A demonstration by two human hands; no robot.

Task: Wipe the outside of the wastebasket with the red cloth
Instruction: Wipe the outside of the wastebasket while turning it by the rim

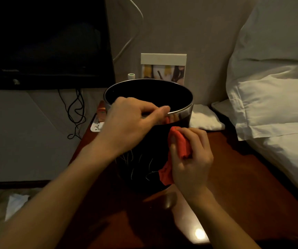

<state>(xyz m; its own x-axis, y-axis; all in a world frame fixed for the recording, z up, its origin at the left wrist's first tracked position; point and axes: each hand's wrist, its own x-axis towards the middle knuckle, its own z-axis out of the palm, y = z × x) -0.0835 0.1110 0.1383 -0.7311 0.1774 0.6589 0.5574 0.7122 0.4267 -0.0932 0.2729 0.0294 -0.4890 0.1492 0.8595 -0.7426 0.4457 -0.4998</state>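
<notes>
A black round wastebasket (pixel 144 169) with a shiny metal rim stands upright on a dark red-brown bedside table (pixel 234 177). My left hand (pixel 126 121) grips the near rim, fingers curled over the edge. My right hand (pixel 191 159) holds a bunched red cloth (pixel 179 142) pressed against the basket's near right side. One end of the cloth hangs down below my fingers. The basket's inside looks dark and its far side is hidden.
A picture card stand (pixel 163 69) and a small white bottle (pixel 131 76) stand behind the basket. White pillows (pixel 273 97) lie to the right, a folded white cloth (pixel 203 117) beside the basket. A dark screen (pixel 45 42) and black cables (pixel 76 112) are at the left.
</notes>
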